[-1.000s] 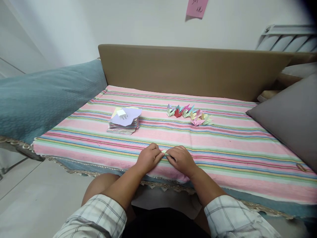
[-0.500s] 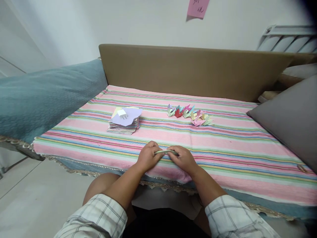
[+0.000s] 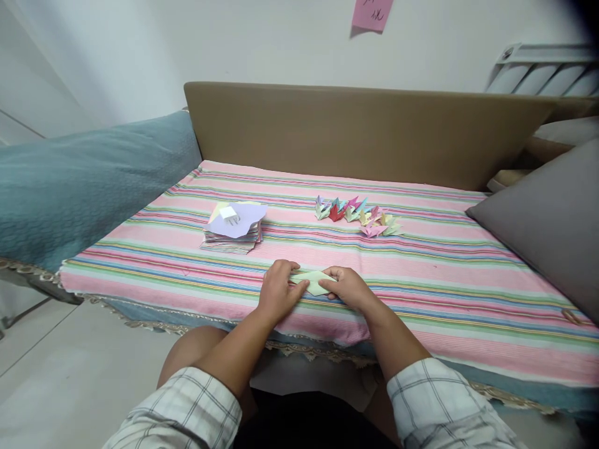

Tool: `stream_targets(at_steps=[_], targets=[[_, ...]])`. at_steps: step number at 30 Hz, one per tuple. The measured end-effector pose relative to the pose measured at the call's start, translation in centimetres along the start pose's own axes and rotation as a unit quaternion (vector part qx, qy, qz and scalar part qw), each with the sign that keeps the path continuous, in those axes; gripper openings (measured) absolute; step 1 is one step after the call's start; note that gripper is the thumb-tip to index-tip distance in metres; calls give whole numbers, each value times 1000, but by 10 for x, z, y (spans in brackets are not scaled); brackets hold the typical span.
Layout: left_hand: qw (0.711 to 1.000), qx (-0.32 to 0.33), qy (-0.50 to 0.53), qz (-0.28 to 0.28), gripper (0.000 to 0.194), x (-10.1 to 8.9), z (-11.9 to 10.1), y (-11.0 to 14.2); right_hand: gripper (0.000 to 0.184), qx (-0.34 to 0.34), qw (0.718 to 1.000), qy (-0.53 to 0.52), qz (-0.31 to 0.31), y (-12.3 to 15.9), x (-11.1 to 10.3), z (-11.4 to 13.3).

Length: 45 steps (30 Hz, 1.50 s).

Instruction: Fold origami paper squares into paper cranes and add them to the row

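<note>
We hold a folded pale-green origami paper (image 3: 315, 277) by its ends, left hand (image 3: 281, 288) and right hand (image 3: 348, 287) both pinched closed.

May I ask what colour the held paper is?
The held paper is pale green, as the head view shows.

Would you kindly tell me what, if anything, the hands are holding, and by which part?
A folded pale green paper: the left hand holds its left end, the right hand its right end, thumbs on top.
</note>
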<state>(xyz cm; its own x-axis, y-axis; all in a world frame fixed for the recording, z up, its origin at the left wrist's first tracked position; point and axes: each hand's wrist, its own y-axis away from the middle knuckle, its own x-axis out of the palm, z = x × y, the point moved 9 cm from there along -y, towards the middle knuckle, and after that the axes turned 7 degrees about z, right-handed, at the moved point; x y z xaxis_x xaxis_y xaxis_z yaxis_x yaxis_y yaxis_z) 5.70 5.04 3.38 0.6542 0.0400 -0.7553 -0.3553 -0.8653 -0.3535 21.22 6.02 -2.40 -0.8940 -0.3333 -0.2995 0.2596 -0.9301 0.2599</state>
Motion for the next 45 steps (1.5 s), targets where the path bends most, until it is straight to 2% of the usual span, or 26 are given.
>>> stream_targets(at_steps=[2,5,11,18,22,24,26,28,29,31,32,34,39,45], targets=[[998,25,-54,-22,20,-3,-8,3,19,22,1000,-16,2,-6,-1,-4],[991,76,-111,-2,13,4,-20,7,18,51,999,-7,9,-12,-1,-6],[967,201,-151,39,20,27,-39,19,14,74,997,15,26,-17,-1,-1],[959,195,-187,83,23,42,-37,19,13,65,996,57,27,-18,3,3],[956,191,-196,107,22,45,-36,19,15,31,990,133,-18,-15,-12,6],[956,193,-191,113,22,45,-36,19,17,13,974,218,-62,-9,-24,11],[955,197,-190,117,23,45,-37,19,19,-6,943,307,-129,2,-33,20],[953,201,-191,119,22,45,-38,19,22,-83,893,378,-229,22,-33,41],[954,201,-189,118,22,45,-37,19,26,-139,875,403,-232,30,-20,50],[957,202,-175,118,21,45,-37,19,35,-240,849,446,-153,39,19,56],[958,201,-165,121,22,44,-37,18,41,-261,838,466,-114,43,35,52],[960,197,-152,125,26,44,-36,17,55,-255,828,493,-85,45,51,40],[963,159,-160,145,21,41,-31,14,66,-191,832,517,-58,39,48,11],[974,99,-179,99,24,18,-10,8,71,-174,835,522,-33,35,47,8]])
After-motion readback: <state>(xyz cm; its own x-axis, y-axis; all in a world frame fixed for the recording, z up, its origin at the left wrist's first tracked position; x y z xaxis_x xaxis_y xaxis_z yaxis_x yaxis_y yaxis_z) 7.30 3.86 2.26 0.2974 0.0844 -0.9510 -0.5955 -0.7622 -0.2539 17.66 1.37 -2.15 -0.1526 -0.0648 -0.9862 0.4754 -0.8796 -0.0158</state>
